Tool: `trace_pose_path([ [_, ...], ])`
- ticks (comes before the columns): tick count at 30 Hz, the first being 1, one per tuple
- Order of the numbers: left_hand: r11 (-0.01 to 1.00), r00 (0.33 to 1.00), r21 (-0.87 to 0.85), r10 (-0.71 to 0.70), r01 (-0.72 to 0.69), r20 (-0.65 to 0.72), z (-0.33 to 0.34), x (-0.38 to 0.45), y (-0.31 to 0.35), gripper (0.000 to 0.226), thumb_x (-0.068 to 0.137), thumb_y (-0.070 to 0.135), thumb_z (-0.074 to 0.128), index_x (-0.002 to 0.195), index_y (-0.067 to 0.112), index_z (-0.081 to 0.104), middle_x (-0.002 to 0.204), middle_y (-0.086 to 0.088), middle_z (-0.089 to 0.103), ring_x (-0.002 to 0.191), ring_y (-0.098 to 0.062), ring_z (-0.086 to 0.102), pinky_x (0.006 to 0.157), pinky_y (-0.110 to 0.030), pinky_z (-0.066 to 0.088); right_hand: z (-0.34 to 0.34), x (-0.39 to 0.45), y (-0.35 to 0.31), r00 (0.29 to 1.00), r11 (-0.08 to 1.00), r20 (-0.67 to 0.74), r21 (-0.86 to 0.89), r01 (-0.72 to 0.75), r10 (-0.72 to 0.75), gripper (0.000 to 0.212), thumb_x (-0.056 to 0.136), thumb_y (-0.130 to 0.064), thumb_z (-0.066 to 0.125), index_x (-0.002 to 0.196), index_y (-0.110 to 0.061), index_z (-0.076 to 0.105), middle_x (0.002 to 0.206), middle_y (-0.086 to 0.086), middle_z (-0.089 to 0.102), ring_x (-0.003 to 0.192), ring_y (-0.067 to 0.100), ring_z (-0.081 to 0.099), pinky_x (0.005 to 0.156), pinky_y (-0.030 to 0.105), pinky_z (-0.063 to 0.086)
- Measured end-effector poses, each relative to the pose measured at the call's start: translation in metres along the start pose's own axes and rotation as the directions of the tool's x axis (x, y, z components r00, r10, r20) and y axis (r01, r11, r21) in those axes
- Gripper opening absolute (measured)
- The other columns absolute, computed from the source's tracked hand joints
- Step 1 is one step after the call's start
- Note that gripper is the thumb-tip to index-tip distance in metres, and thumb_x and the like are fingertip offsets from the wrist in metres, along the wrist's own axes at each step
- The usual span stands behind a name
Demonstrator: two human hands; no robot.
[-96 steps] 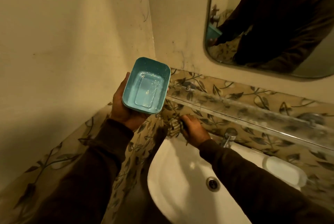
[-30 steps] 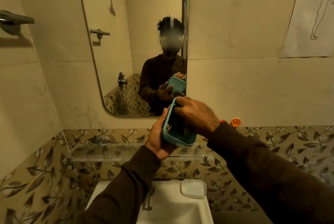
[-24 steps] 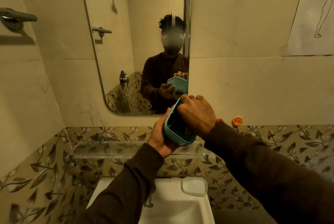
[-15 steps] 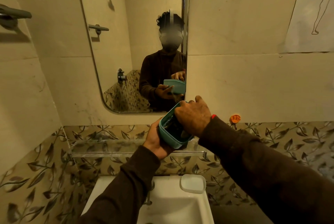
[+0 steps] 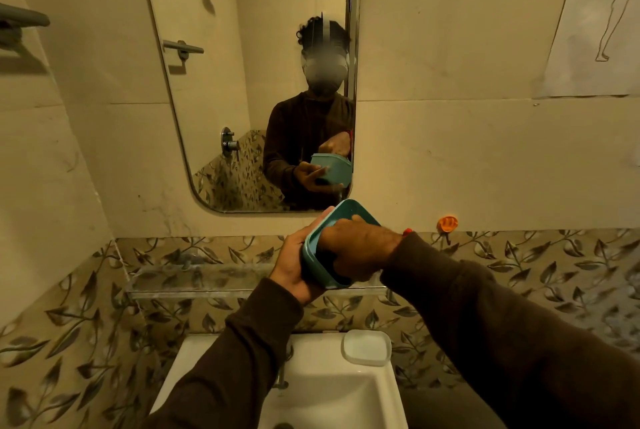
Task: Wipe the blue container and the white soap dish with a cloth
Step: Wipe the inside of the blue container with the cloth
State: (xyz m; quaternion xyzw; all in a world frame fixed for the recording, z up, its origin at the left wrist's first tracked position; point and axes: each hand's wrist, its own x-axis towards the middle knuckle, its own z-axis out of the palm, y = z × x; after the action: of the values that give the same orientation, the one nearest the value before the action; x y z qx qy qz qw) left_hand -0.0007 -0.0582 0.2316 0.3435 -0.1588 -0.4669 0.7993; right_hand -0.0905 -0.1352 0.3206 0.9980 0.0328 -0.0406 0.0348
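Note:
The blue container (image 5: 320, 257) is held up in front of the wall, tilted on its side with its opening toward the right. My left hand (image 5: 292, 264) grips its underside and left rim. My right hand (image 5: 356, 248) is pushed into the opening with its fingers closed; the cloth is hidden under it inside the container. The white soap dish (image 5: 366, 347) lies on the back right corner of the white sink (image 5: 353, 394), below both hands and untouched.
A glass shelf (image 5: 194, 281) runs along the leaf-patterned tiles just behind the hands. The mirror (image 5: 249, 82) above shows the person holding the container. The tap (image 5: 282, 373) stands below my left forearm. An orange wall hook (image 5: 447, 223) is to the right.
My right hand picked up the cloth from beside the sink and entered the container. Over the last second the container stays near the shelf while my right hand shifts deeper inside.

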Motion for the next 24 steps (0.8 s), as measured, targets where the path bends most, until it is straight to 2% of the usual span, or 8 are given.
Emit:
trace_pose_path([
  [3, 1.000, 1.000, -0.016, -0.016, 0.016, -0.012, -0.007, -0.003, 0.001, 0.052, 0.094, 0.037, 0.056, 0.138, 0.008, 0.060, 0.120, -0.021, 0.069, 0.102, -0.035, 0.068, 0.084, -0.046, 0.058, 0.004, 0.000, 0.010, 0.996, 0.914, -0.010, 0.400, -0.075, 0.086, 0.033, 0.092, -0.004, 0.053, 0.119, -0.017, 0.066, 0.099, 0.001, 0.064, 0.079, 0.011, 0.060, 0.058, 0.016, 0.048],
  [7, 0.998, 1.000, -0.060, -0.013, 0.012, -0.018, -0.003, -0.006, 0.008, 0.045, 0.098, 0.040, 0.045, 0.126, 0.011, 0.066, 0.114, -0.021, 0.068, 0.099, -0.036, 0.067, 0.078, -0.046, 0.058, 0.011, 0.009, 0.012, 0.936, 0.620, -0.126, 0.777, -0.113, 0.328, 0.010, 0.091, -0.020, 0.065, 0.098, -0.024, 0.071, 0.090, -0.005, 0.068, 0.081, 0.009, 0.065, 0.061, 0.020, 0.054],
  [10, 0.994, 0.999, -0.107, -0.039, 0.036, -0.019, -0.003, -0.009, 0.006, 0.049, 0.096, 0.044, 0.046, 0.124, 0.010, 0.067, 0.120, -0.023, 0.068, 0.105, -0.039, 0.064, 0.079, -0.048, 0.056, 0.009, 0.013, 0.026, 0.811, 0.562, -0.282, 0.824, -0.069, 0.513, 0.011, 0.089, -0.022, 0.068, 0.100, -0.022, 0.068, 0.097, 0.000, 0.068, 0.085, 0.013, 0.065, 0.060, 0.021, 0.053],
  [14, 0.978, 0.997, -0.196, -0.077, 0.072, -0.015, -0.007, -0.013, 0.006, 0.058, 0.096, 0.047, 0.047, 0.138, 0.009, 0.058, 0.143, -0.026, 0.055, 0.128, -0.044, 0.050, 0.081, -0.048, 0.055, 0.008, 0.009, 0.039, 0.661, 0.697, -0.521, 0.717, -0.005, 0.540, 0.016, 0.085, -0.019, 0.071, 0.095, -0.023, 0.059, 0.091, -0.006, 0.060, 0.084, 0.012, 0.062, 0.060, 0.020, 0.052],
  [16, 0.974, 0.996, -0.213, -0.079, 0.071, -0.031, -0.007, -0.013, 0.005, 0.058, 0.096, 0.048, 0.046, 0.136, 0.009, 0.060, 0.136, -0.027, 0.060, 0.121, -0.045, 0.054, 0.076, -0.047, 0.059, 0.007, 0.010, 0.035, 0.732, 0.678, -0.444, 0.735, -0.032, 0.516, 0.020, 0.084, -0.027, 0.074, 0.094, -0.024, 0.057, 0.089, -0.008, 0.059, 0.082, 0.009, 0.062, 0.058, 0.019, 0.051],
  [19, 0.972, 0.990, -0.227, -0.083, 0.056, -0.110, -0.006, -0.013, -0.003, 0.054, 0.093, 0.049, 0.048, 0.126, 0.010, 0.065, 0.116, -0.029, 0.069, 0.108, -0.046, 0.060, 0.073, -0.047, 0.060, 0.005, 0.012, 0.022, 0.907, 0.630, -0.161, 0.765, -0.134, 0.389, 0.032, 0.081, -0.036, 0.075, 0.106, -0.024, 0.060, 0.088, -0.009, 0.063, 0.080, 0.006, 0.063, 0.060, 0.020, 0.053],
  [21, 0.969, 0.981, -0.245, -0.071, 0.025, -0.180, -0.006, -0.012, -0.009, 0.051, 0.092, 0.048, 0.050, 0.121, 0.009, 0.066, 0.109, -0.029, 0.070, 0.104, -0.046, 0.060, 0.069, -0.049, 0.061, 0.007, 0.014, 0.015, 0.954, 0.708, -0.087, 0.690, -0.151, 0.288, 0.033, 0.083, -0.032, 0.074, 0.113, -0.024, 0.060, 0.083, -0.014, 0.058, 0.075, 0.001, 0.057, 0.057, 0.015, 0.047],
  [24, 0.974, 0.975, -0.227, -0.064, 0.014, -0.215, -0.006, -0.011, -0.013, 0.050, 0.092, 0.047, 0.050, 0.122, 0.011, 0.066, 0.113, -0.028, 0.067, 0.103, -0.045, 0.060, 0.071, -0.048, 0.060, 0.011, 0.015, 0.013, 0.962, 0.830, -0.117, 0.538, -0.146, 0.245, 0.019, 0.088, -0.029, 0.068, 0.105, -0.021, 0.064, 0.077, -0.013, 0.056, 0.069, 0.002, 0.054, 0.054, 0.014, 0.041],
])
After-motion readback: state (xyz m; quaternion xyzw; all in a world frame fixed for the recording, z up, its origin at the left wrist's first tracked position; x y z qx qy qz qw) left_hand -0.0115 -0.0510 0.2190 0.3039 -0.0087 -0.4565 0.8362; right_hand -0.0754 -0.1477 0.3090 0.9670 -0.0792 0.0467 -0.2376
